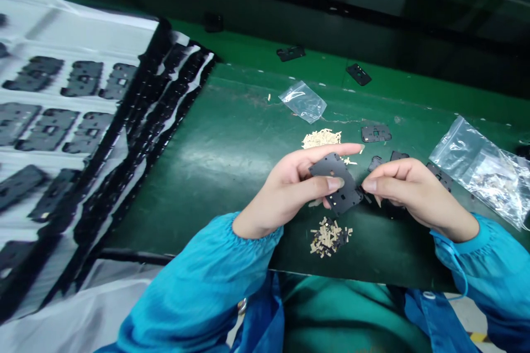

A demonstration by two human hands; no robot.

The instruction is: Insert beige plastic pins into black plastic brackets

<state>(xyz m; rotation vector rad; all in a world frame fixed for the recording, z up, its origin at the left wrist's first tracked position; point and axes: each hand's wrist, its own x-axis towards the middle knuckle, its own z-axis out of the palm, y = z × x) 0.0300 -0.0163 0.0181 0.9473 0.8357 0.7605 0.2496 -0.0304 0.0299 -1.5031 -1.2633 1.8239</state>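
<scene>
My left hand [290, 185] grips a flat black plastic plate [348, 195] with small cut-outs, thumb across its face and index finger stretched out behind it. The plate is tilted. At its right edge, my right hand [414, 190] is closed in a pinch. A small dark bit shows by those fingertips, too small to name. Behind the left hand lies a heap of small cream-coloured pieces [322, 137]. Nearer my body sits a mixed heap of beige and dark scraps [329, 237]. More black plates [376, 133] lie beyond the right hand, some partly hidden by it.
A small clear bag [304, 101] lies on the green table [178, 187]. At right is a larger clear zip bag [482, 171] with small contents. Several black plates sit in rows on white trays [83, 11] at left. Two more plates [358, 74] lie far back.
</scene>
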